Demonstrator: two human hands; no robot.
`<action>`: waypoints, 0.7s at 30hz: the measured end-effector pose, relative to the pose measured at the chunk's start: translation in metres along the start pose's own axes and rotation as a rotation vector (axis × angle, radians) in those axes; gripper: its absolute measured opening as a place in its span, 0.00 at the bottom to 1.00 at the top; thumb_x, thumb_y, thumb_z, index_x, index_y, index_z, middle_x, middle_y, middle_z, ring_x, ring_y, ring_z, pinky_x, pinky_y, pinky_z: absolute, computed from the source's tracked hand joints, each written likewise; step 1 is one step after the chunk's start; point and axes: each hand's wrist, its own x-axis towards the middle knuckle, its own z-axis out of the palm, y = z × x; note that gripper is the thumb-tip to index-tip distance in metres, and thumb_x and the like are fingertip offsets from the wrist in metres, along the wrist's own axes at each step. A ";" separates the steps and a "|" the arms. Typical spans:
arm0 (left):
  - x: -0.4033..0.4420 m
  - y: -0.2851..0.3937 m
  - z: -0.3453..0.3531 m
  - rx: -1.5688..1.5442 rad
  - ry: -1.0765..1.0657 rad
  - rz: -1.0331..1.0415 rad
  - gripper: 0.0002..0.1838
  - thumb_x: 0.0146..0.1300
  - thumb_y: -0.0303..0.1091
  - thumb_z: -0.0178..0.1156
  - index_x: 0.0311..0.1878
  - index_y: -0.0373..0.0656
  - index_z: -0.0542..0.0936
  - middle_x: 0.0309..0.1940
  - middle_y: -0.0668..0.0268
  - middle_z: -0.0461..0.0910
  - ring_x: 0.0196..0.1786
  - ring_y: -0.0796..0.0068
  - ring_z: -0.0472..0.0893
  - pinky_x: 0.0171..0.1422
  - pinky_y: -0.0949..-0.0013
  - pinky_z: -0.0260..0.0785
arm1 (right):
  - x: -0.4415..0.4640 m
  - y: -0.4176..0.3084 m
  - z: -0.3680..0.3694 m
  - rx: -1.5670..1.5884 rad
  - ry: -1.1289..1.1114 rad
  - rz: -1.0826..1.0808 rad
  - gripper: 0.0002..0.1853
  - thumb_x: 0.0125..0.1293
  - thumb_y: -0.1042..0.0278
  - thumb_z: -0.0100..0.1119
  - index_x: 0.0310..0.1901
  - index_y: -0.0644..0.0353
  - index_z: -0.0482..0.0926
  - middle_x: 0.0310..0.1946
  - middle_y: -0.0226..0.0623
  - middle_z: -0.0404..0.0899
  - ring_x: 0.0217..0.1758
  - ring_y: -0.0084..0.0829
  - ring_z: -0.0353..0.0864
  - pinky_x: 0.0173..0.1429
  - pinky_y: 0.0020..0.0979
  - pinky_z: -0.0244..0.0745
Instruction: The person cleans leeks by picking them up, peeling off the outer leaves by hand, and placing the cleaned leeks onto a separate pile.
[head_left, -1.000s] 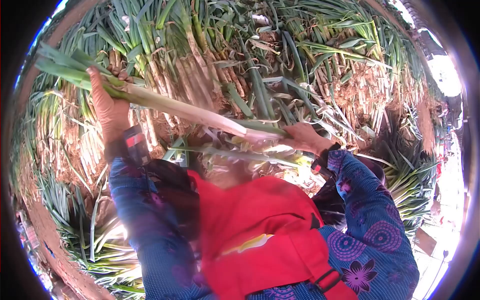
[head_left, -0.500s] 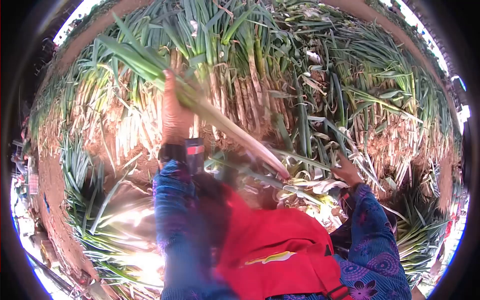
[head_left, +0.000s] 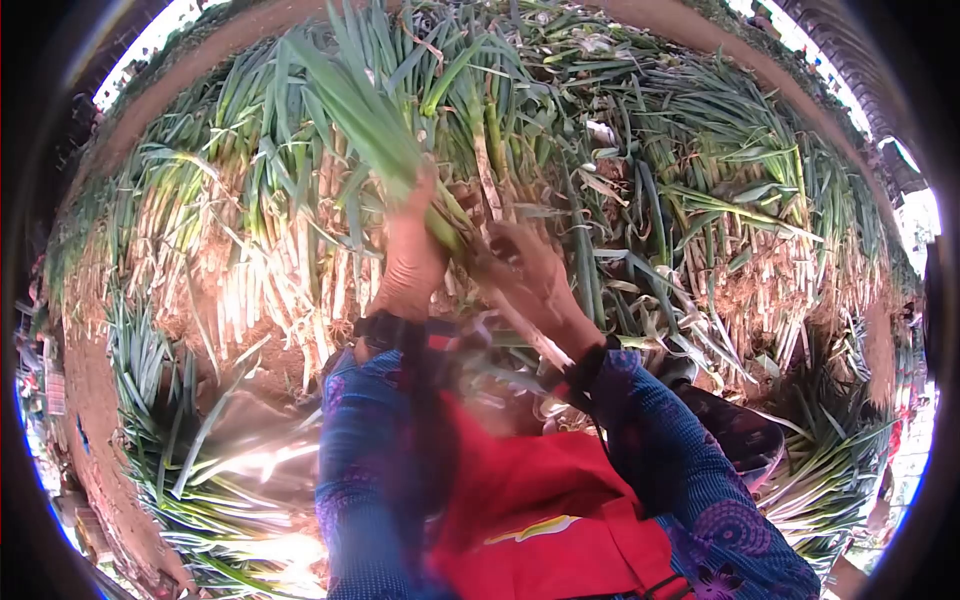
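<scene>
My left hand (head_left: 414, 235) is closed round a large green onion (head_left: 362, 120), its green leaves pointing up and away and its white stalk slanting down to the right. Against the middle of that stalk is my right hand (head_left: 535, 275), its fingers bent in at the stalk and somewhat blurred. The lower white end of the onion (head_left: 540, 340) shows just below my right hand. Both hands are above the ground, in front of the rows of standing green onions.
Dense rows of green onions (head_left: 245, 230) cross the far side, with another bunch (head_left: 755, 240) at right. Loose stripped leaves (head_left: 640, 270) lie between them. Trimmed-looking piles lie at lower left (head_left: 230, 520) and lower right (head_left: 825, 480). A red apron (head_left: 560, 500) covers my front.
My right hand has left the loose leaves at right and come up to the onion's stalk. My left hand has shifted right with the onion, which now stands steeper.
</scene>
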 end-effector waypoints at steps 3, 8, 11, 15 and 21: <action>-0.005 -0.006 0.011 0.000 0.009 -0.048 0.28 0.66 0.55 0.58 0.55 0.41 0.68 0.42 0.56 0.77 0.48 0.57 0.79 0.52 0.54 0.74 | 0.022 0.000 0.006 -0.304 0.103 -0.207 0.17 0.59 0.66 0.64 0.47 0.62 0.73 0.35 0.46 0.77 0.37 0.48 0.79 0.40 0.40 0.74; 0.008 -0.015 -0.004 0.064 0.045 -0.024 0.29 0.63 0.55 0.62 0.55 0.41 0.69 0.40 0.59 0.77 0.45 0.62 0.79 0.49 0.60 0.74 | 0.029 0.009 0.007 -0.455 0.136 -0.352 0.11 0.58 0.69 0.64 0.39 0.63 0.74 0.27 0.45 0.75 0.31 0.42 0.79 0.37 0.38 0.73; 0.006 -0.011 -0.003 0.075 0.060 -0.051 0.27 0.62 0.55 0.63 0.51 0.43 0.71 0.38 0.60 0.76 0.43 0.63 0.79 0.48 0.59 0.74 | 0.030 -0.001 -0.004 -0.095 0.009 -0.074 0.08 0.59 0.69 0.63 0.34 0.62 0.75 0.22 0.37 0.74 0.26 0.33 0.78 0.34 0.33 0.72; 0.018 -0.021 -0.022 0.041 0.034 0.047 0.24 0.61 0.54 0.65 0.47 0.46 0.72 0.34 0.62 0.75 0.40 0.62 0.80 0.46 0.56 0.75 | 0.022 -0.033 -0.024 0.689 -0.043 0.188 0.06 0.63 0.65 0.58 0.34 0.57 0.76 0.23 0.27 0.73 0.27 0.23 0.75 0.33 0.26 0.69; 0.016 -0.010 -0.024 -0.035 0.101 -0.054 0.34 0.56 0.57 0.68 0.57 0.47 0.67 0.41 0.62 0.71 0.44 0.60 0.78 0.50 0.51 0.74 | 0.026 -0.052 -0.098 1.285 -0.182 0.070 0.10 0.62 0.59 0.57 0.25 0.51 0.72 0.18 0.22 0.70 0.21 0.21 0.71 0.33 0.26 0.69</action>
